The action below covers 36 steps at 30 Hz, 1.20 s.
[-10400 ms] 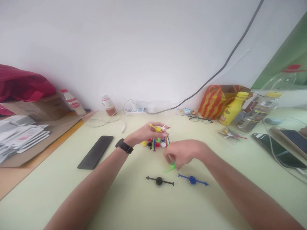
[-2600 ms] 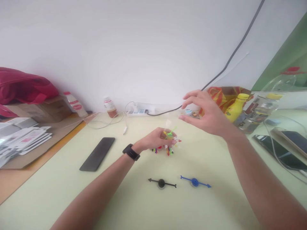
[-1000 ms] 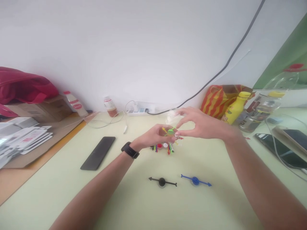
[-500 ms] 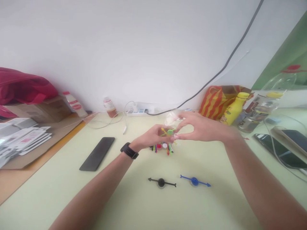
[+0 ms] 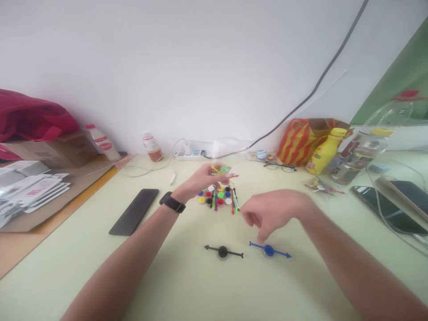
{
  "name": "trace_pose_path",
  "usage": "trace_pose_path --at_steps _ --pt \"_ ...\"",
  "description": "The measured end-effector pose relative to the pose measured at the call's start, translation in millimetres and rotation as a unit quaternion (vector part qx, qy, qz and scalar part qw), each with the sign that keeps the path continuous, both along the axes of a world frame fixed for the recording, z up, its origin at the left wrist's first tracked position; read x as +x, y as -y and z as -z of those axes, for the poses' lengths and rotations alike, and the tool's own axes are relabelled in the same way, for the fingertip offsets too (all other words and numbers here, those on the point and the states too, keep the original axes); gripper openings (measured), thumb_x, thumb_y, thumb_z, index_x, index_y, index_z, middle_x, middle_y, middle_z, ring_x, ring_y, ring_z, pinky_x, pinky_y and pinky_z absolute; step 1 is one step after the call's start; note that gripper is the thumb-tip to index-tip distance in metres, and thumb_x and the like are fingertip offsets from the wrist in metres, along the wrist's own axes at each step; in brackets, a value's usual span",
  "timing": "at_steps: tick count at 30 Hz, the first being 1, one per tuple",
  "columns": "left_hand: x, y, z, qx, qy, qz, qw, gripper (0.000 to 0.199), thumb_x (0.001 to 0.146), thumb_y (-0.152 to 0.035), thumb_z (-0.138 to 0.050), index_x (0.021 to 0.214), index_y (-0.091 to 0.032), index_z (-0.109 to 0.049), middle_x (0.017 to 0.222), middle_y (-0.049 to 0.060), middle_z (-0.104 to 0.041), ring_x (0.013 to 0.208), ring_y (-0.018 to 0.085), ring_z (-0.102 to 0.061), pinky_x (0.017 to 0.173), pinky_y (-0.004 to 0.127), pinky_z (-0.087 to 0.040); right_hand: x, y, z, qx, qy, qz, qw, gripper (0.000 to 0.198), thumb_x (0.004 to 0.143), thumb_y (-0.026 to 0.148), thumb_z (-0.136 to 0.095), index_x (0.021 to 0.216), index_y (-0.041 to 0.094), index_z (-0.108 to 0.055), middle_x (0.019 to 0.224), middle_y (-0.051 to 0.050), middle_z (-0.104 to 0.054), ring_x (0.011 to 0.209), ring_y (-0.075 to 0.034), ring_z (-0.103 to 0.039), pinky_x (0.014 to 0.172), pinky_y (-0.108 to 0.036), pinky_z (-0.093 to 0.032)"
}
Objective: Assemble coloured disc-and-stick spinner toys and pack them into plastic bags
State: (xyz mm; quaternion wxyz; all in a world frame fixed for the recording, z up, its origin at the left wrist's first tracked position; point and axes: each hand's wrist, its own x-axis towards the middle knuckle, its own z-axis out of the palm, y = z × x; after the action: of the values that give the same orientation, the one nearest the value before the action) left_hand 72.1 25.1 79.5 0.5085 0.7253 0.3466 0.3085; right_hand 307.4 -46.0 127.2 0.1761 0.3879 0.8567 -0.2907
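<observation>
My left hand [image 5: 204, 178], with a black watch on its wrist, grips a clear plastic bag [image 5: 230, 146] holding coloured pieces, among them a yellow arrow and a green disc. Below it lies a cluster of small coloured discs [image 5: 209, 194] and arrow pointers [image 5: 216, 200]. My right hand [image 5: 270, 211] hovers over the table, fingers curled down and thumb apart, with nothing visible in it. Just under that thumb rests a blue arrow spinner [image 5: 269, 250]. To its left is a black arrow spinner [image 5: 223, 252].
A black phone [image 5: 134, 211] lies left. Glasses [image 5: 280, 166], a small bag of parts [image 5: 319, 185], a yellow bottle [image 5: 326, 151] and a striped bag [image 5: 297, 140] are at right. A power strip [image 5: 194, 151] lies along the wall, with a bottle [image 5: 153, 147] to its left.
My right hand has come away from the bag and moved down toward the blue spinner. My left hand has shifted slightly left with the bag, uncovering the discs and pointers.
</observation>
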Motion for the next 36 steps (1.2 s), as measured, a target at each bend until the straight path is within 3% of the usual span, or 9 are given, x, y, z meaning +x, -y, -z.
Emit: trace_pose_path --at_steps 4,7,11,14,16,20,22,31,36 --pt "3 2 0.5 -0.001 -0.016 0.006 1.0 0.044 0.087 -0.052 -0.077 0.112 -0.016 -0.072 0.101 0.012 -0.075 0.095 0.025 -0.074 0.073 0.03 -0.058 -35 -4 37 -0.088 0.098 -0.074 0.989 0.023 0.062 0.019 -0.079 0.081 0.02 -0.067 0.087 0.0 -0.072 0.077 -0.02 -0.068 0.053 -0.024 -0.041" --pt "4 3 1.0 0.001 -0.029 0.009 1.0 0.044 0.09 -0.053 -0.074 0.114 -0.016 -0.072 0.1 0.012 -0.075 0.094 0.024 -0.075 0.075 0.031 -0.058 -37 -7 42 -0.105 0.071 -0.096 0.987 0.012 0.067 0.015 -0.073 0.077 0.019 -0.068 0.082 -0.001 -0.072 0.075 -0.019 -0.069 0.054 -0.024 -0.042" --pt "4 4 0.4 -0.004 -0.038 0.019 0.999 0.045 0.088 -0.052 -0.076 0.116 -0.017 -0.071 0.097 0.01 -0.076 0.092 0.024 -0.075 0.072 0.029 -0.057 -8 -8 10 -0.092 -0.106 -0.055 0.989 0.014 0.078 0.017 -0.069 0.092 0.018 -0.071 0.086 -0.003 -0.075 0.078 -0.019 -0.072 0.061 -0.024 -0.05" --pt "4 5 -0.4 0.001 -0.043 0.044 0.998 0.042 0.085 -0.05 -0.08 0.112 -0.018 -0.073 0.097 0.008 -0.077 0.09 0.023 -0.075 0.072 0.028 -0.056 16 -3 -23 -0.003 -0.271 0.02 0.962 0.016 0.088 0.024 -0.067 0.103 0.021 -0.073 0.093 -0.003 -0.077 0.085 -0.019 -0.073 0.071 -0.027 -0.055" --pt "5 6 -1.0 0.001 -0.048 0.063 0.997 0.04 0.085 -0.049 -0.08 0.108 -0.017 -0.073 0.1 0.008 -0.077 0.091 0.023 -0.075 0.075 0.029 -0.057 26 3 -38 0.129 -0.38 0.094 0.911 0.013 0.092 0.032 -0.068 0.098 0.022 -0.074 0.093 -0.003 -0.077 0.085 -0.019 -0.073 0.074 -0.03 -0.057" --pt "6 9 -2.9 -0.01 -0.05 0.086 0.995 0.039 0.089 -0.05 -0.077 0.108 -0.016 -0.073 0.107 0.011 -0.078 0.095 0.024 -0.075 0.081 0.032 -0.058 26 14 -48 0.369 -0.542 0.201 0.728 0.01 0.091 0.034 -0.073 0.093 0.025 -0.073 0.092 -0.004 -0.074 0.085 -0.022 -0.071 0.078 -0.039 -0.061" --pt "6 11 -4.1 -0.017 -0.049 0.1 0.994 0.038 0.09 -0.048 -0.076 0.108 -0.015 -0.073 0.106 0.011 -0.078 0.095 0.024 -0.075 0.083 0.032 -0.058 24 18 -50 0.423 -0.548 0.212 0.69 0.009 0.092 0.036 -0.072 0.092 0.027 -0.072 0.092 -0.004 -0.073 0.085 -0.024 -0.071 0.077 -0.042 -0.06" --pt "9 13 -8.4 -0.024 -0.046 0.119 0.992 0.041 0.088 -0.047 -0.078 0.115 -0.017 -0.073 0.109 0.011 -0.078 0.098 0.024 -0.075 0.088 0.033 -0.058 27 7 -36 0.473 -0.403 0.184 0.762 0.021 0.1 0.042 -0.057 0.095 0.029 -0.073 0.088 -0.002 -0.073 0.076 -0.023 -0.065 0.07 -0.038 -0.048" --pt "11 16 -10.9 -0.023 -0.044 0.116 0.992 0.04 0.089 -0.047 -0.078 0.116 -0.017 -0.073 0.108 0.011 -0.078 0.093 0.022 -0.075 0.083 0.031 -0.058 23 2 -32 0.435 -0.372 0.137 0.809 0.022 0.101 0.037 -0.053 0.103 0.027 -0.073 0.097 -0.003 -0.076 0.082 -0.022 -0.066 0.073 -0.036 -0.049"
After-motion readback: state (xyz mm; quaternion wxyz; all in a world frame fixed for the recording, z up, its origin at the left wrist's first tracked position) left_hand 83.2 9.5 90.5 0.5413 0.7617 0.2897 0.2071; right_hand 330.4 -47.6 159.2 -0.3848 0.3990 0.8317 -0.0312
